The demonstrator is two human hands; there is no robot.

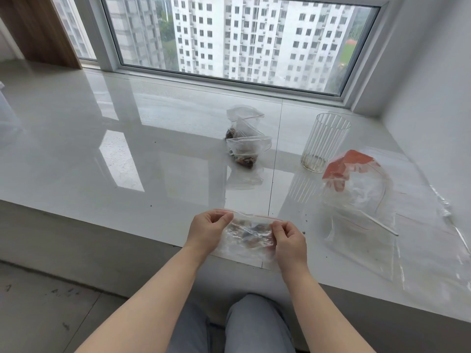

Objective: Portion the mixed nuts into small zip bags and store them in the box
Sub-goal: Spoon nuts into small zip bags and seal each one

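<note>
A small clear zip bag [248,231] with a red seal line and mixed nuts inside is held just above the sill's front edge. My left hand [209,229] pinches its top left corner, and my right hand [289,238] pinches the top right of the seal. Two filled small zip bags [244,146] lie piled farther back on the white sill [127,149]. A ribbed clear glass jar [323,142] stands at the right with a thin layer of crumbs at its bottom.
A large clear plastic bag with a red label [356,184] and loose empty zip bags [369,238] lie at the right. The window [242,39] runs along the back, a white wall [433,85] closes the right side. My knees [242,327] are below the sill.
</note>
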